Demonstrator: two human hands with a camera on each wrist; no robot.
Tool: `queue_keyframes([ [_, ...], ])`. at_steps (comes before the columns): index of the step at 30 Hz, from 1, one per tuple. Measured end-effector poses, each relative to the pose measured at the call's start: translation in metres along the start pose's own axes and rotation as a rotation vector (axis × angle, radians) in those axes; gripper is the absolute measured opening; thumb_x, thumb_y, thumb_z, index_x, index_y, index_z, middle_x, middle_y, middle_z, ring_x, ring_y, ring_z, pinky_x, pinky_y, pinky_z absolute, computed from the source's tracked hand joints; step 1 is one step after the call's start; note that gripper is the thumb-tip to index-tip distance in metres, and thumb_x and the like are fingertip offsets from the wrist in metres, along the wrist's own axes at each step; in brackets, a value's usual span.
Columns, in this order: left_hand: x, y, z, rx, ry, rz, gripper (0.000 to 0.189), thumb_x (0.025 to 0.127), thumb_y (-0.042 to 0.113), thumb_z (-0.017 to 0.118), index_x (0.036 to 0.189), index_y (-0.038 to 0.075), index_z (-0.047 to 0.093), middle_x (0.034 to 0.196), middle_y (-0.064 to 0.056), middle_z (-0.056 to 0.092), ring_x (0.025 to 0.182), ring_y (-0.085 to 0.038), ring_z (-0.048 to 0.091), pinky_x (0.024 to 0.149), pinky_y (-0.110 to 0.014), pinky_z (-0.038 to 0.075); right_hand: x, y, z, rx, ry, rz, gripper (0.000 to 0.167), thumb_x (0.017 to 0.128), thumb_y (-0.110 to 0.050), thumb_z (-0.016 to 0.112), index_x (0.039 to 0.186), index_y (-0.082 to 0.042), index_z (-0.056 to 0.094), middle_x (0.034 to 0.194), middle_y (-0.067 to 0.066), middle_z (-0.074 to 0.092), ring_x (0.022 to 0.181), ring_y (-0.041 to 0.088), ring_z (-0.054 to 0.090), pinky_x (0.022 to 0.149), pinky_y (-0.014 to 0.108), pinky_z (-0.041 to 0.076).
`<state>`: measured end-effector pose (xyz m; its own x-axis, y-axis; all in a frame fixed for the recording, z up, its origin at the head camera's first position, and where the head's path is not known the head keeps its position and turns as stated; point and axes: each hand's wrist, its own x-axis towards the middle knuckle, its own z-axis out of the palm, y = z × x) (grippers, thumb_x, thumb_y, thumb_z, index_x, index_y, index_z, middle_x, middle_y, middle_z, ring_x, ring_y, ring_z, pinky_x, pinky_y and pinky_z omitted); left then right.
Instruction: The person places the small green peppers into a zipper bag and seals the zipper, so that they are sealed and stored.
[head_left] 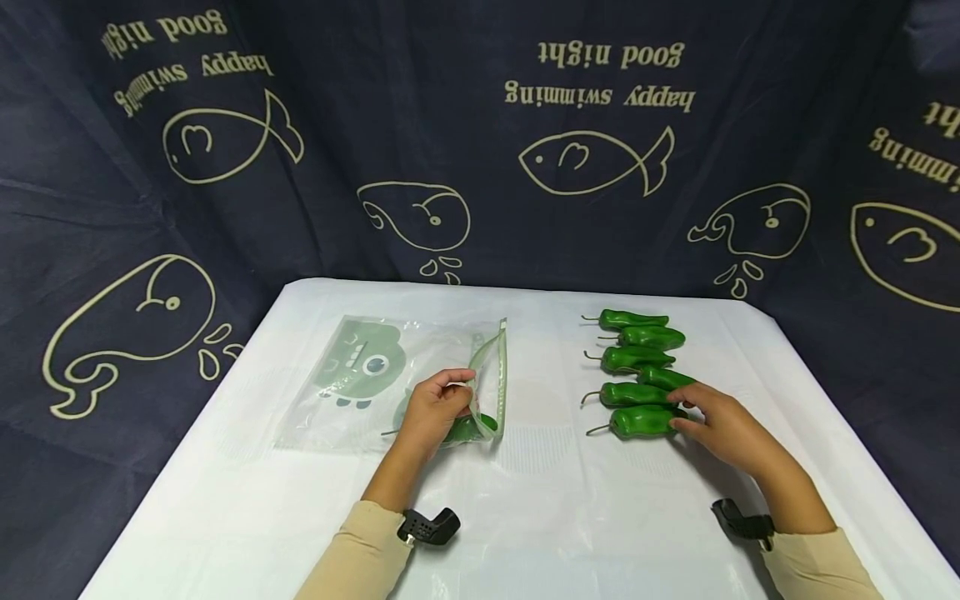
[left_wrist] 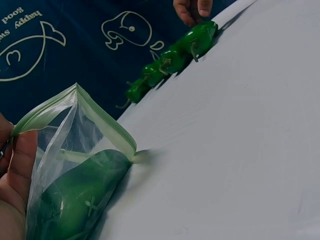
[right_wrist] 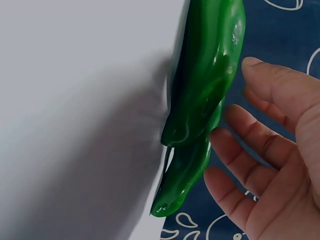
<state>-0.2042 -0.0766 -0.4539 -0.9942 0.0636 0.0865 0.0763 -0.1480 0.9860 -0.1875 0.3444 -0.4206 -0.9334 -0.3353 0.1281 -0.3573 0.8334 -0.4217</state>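
Observation:
My left hand [head_left: 433, 410] pinches one lip of a clear zip bag [head_left: 303, 421] that lies on the table. The bag has a green monster print, and its green-edged mouth gapes toward the right. Inside it, near the opening, lies a green pepper [head_left: 463, 430], partly hidden by the hand. Over at the right, several green peppers lie in a column, stems pointing left. My right hand [head_left: 722, 423] hovers at the tip end of the nearest pepper [head_left: 641, 422], fingers spread and loosely bent. In the right wrist view, a gap shows between the thumb and that pepper [right_wrist: 207, 65].
A white cloth covers the table [head_left: 555, 517]. Behind it hangs a dark blue curtain [head_left: 480, 242] printed with fish, whales and upside-down lettering. Each wrist carries a black camera mount, the left one [head_left: 431, 527] beside a beige sleeve [head_left: 367, 542].

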Motion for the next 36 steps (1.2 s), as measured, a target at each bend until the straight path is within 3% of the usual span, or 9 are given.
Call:
queue_keyframes([
  [11,-0.0027,0.0053,-0.0017,0.013,0.006,-0.006,0.029,0.090,-0.007,0.059,0.117,-0.016,0.060,0.077,-0.002,0.059,0.070,-0.008,0.055,0.066,-0.024,0.055,0.0014,0.0033,0.0065,0.032,-0.023,-0.021,0.034,0.087,-0.008,0.076,0.118,0.001,0.064,0.118,0.020,0.062,0.107,0.041,0.059,0.085,0.055,0.049],
  [36,-0.0002,-0.0005,-0.0012,-0.015,-0.010,-0.001,0.030,0.090,-0.008,0.058,0.118,-0.018,0.059,0.075,-0.003,0.058,0.069,-0.009,0.056,0.066,-0.023,0.054,-0.0003,0.0045,0.0069,-0.008,-0.042,-0.069,0.037,0.081,-0.009,0.081,0.114,-0.002,0.067,0.120,0.021,0.059,0.116,0.047,0.052,0.093,0.062,0.044],
])
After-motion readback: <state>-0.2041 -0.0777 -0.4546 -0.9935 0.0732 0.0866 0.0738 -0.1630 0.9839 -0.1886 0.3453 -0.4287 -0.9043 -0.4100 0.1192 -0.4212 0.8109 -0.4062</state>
